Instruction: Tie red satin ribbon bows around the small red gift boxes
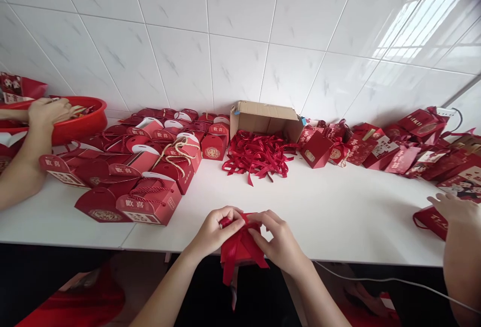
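Left hand [215, 231] and right hand [280, 241] pinch a red satin ribbon [230, 263] across a small red gift box [243, 254]; loose ribbons [259, 156] lie beyond.

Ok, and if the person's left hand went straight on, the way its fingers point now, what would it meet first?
The left hand would first meet the red satin ribbon it is touching, then most likely the right hand. Depth is hard to judge from this single view.
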Tool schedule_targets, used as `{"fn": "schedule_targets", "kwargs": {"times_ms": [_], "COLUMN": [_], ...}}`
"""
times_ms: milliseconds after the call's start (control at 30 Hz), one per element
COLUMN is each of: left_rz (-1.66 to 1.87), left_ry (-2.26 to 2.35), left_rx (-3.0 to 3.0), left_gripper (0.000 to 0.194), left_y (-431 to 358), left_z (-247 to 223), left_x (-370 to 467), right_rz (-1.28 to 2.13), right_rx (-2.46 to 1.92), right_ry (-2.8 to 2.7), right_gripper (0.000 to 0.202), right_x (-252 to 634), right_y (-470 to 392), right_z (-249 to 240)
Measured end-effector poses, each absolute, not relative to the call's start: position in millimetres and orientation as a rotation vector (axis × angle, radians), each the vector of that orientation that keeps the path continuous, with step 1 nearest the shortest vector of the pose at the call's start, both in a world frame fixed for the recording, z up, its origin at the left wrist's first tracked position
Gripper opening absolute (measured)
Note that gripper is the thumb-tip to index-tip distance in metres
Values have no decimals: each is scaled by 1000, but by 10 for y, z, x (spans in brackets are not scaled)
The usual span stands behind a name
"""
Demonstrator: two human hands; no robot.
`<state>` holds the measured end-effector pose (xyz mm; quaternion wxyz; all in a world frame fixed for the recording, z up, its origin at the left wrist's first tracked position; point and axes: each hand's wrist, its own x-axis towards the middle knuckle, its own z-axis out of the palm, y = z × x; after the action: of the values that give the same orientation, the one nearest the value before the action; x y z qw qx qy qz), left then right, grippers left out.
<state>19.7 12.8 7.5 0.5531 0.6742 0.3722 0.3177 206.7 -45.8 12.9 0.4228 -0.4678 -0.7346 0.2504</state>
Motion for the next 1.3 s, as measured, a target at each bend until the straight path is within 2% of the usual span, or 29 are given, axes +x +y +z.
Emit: {"fn": "schedule_targets", "kwargs": {"times_ms": [67, 167, 233, 500, 667, 900, 967, 1133, 1300], "left_rz": [769, 806, 793, 719, 696, 680, 698, 744, 718], "left_ry": [906, 909, 904, 878, 854, 842, 870, 841, 864], "left_rx": [1606, 1602, 1603, 1678, 1686, 1680, 1680, 1682, 1722], "left_gripper": [25, 40, 43, 17, 22, 11, 16, 45, 35], "left_y": [127, 125, 122, 146, 172, 141, 120, 97, 109], "left_z": [56, 43, 48, 49, 72, 88, 72, 56, 46], "left_x": [206, 229, 242, 232, 192, 169, 202, 256, 237], "right_rz": [622, 611, 581, 440, 457, 535, 548, 503, 426], "right_rx": [-1180, -1174, -1159, -1154, -1175, -1114, -1109, -1115, -1107], "right_ry": [-1816, -1782, -1786, -1846, -1848, -1810, -1764, -1684, -1602], "right_gripper": [23, 16, 13, 14, 13, 7, 6, 12, 15], "right_x": [2052, 2061, 2084, 2240, 2288, 2265, 2249, 2233, 2182], "right_y": [-446, -437, -431, -407, -410, -383, -384, -383, -401], "right_z": [105, 72, 57, -34, -57, -4, -25, -114, -166]}}
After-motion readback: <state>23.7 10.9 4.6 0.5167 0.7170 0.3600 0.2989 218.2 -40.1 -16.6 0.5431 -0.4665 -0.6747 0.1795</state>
